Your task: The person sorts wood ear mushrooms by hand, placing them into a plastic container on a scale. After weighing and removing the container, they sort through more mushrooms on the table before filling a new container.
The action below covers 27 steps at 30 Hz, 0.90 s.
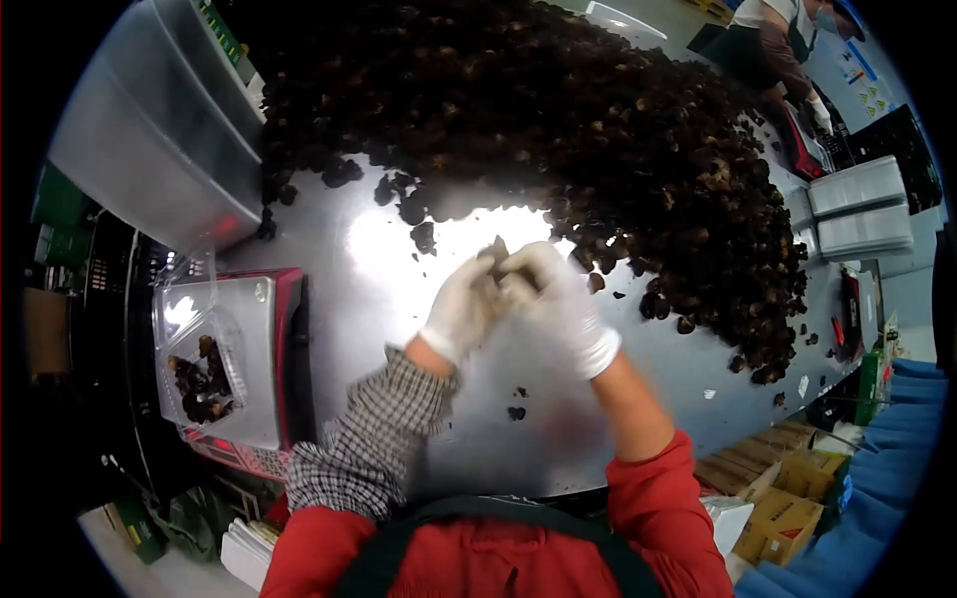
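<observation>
In the head view, my left hand [463, 307] and my right hand [560, 301], both in white gloves, meet over the steel table. Pinched between their fingertips is a small dark brown mushroom piece [497, 253], partly covered by the fingers. My right hand is slightly blurred. Beyond the hands spreads a big heap of dark mushrooms [478, 130]. To the left, an open clear plastic clamshell box [231, 351] with several mushroom pieces in it rests on a red-sided scale [261, 404].
Tall grey plastic bins [150, 130] stand at the left edge. A few crumbs [515, 413] lie on the table near my body. At the far right are stacked clear trays [862, 204], a second scale [805, 145] and another person [783, 45]. Cardboard boxes [778, 523] sit below right.
</observation>
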{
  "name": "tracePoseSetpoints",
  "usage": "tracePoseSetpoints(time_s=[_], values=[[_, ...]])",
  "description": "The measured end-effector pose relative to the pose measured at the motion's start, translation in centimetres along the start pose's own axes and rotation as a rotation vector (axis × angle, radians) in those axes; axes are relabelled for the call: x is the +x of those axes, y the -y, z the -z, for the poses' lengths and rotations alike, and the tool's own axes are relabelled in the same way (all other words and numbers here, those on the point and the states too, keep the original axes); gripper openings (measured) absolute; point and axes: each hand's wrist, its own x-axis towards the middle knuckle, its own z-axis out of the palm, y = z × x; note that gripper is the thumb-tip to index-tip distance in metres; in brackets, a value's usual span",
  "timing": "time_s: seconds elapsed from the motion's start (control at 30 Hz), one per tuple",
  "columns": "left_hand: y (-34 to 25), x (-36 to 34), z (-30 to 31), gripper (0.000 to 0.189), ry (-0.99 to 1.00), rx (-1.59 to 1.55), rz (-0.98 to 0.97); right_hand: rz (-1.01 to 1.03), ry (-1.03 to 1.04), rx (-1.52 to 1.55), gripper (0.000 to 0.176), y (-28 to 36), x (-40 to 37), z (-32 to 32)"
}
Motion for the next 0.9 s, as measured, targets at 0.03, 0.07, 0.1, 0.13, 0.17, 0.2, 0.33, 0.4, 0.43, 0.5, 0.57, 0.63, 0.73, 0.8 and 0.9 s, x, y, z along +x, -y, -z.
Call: tracePoseSetpoints(time_s=[0.03,0.07,0.1,0.13,0.17,0.2,0.33,0.4,0.43,0.5,0.57,0.63,0.73,0.8,0.9], values=[[0.7,-1.4,0.7,0.027,-0.119,-0.062,-0.052,0.171,0.094,-0.287,0.029,0.6,-0.4,-1.9],[1.3,-2.7,1.4,0.030,-0.234,-0.125,-0.105,0.343,0.181,-0.576,0.036,1.2,-0.8,-3.4],[1.0,-4.6,2.4,0.028,-0.155,-0.164,-0.105,0.414,0.137,-0.569,0.039,1.9,-1.7,-4.4],[0.4,-6.2,2.4,0.027,-0.158,-0.254,-0.100,0.483,0.097,-0.561,0.042,2.9,-2.4,-5.0],[-0.3,-7.6,2.5,0.027,-0.215,-0.317,-0.098,0.489,0.105,-0.458,0.047,3.7,-2.6,-4.9],[-1.1,-8.9,2.8,0.027,-0.268,-0.379,-0.098,0.479,0.052,-0.420,0.046,3.4,-2.6,-4.6],[-8.3,-18.2,1.4,0.028,-0.165,-0.265,-0.293,0.401,-0.104,-0.538,0.037,-2.5,0.1,-2.7],[-12.0,-23.2,1.2,0.030,-0.329,0.098,-0.736,0.459,-0.055,-0.556,0.033,-4.5,1.2,-3.9],[-13.3,-24.4,0.3,0.030,-0.527,0.370,-0.987,0.479,-0.019,-0.540,0.031,-4.5,1.9,-4.9],[-16.6,-27.4,3.7,0.027,-0.683,0.943,-1.165,0.497,0.006,-0.526,0.027,-4.9,4.0,-7.2],[-19.0,-29.3,7.3,0.022,-1.040,1.461,-1.107,0.454,-0.035,-0.668,0.022,-4.8,6.7,-9.5],[-19.4,-29.6,7.1,0.023,-1.222,1.822,-0.856,0.397,-0.018,-0.785,0.018,-5.0,8.6,-10.3],[-17.6,-29.4,4.9,0.027,-1.249,2.201,-1.022,0.366,-0.063,-0.745,0.015,-4.4,11.0,-10.2],[-15.7,-29.1,2.5,0.027,-1.018,1.863,-1.186,0.158,-0.078,-0.256,0.016,-2.3,11.8,-8.3],[-11.5,-25.9,2.3,0.028,-0.506,1.537,-1.064,0.024,0.100,-0.096,0.014,0.7,12.2,-6.2]])
